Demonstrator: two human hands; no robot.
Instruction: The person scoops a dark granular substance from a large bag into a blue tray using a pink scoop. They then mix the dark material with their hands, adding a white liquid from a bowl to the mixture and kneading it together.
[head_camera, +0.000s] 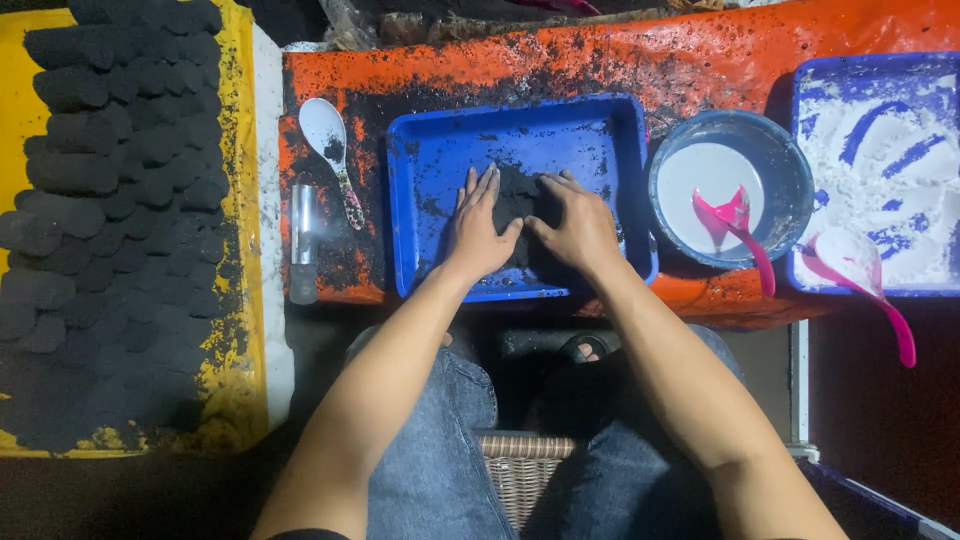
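A blue plastic tray (432, 170) lies on an orange, soot-stained surface in front of me. A small heap of black charcoal paste (516, 200) sits in its middle. My left hand (476, 228) rests flat on the left side of the heap, fingers spread. My right hand (577, 225) presses on the heap's right side, fingers bent over it. Both thumbs nearly meet below the heap. Neither hand grips anything.
Several black briquettes (110, 170) lie in rows on a yellow sheet at left. A white spoon (330, 140) and a metal tube (303, 240) lie left of the tray. At right stand a bowl of white liquid (728, 185) with a pink scoop and a blue tray of white powder (885, 160).
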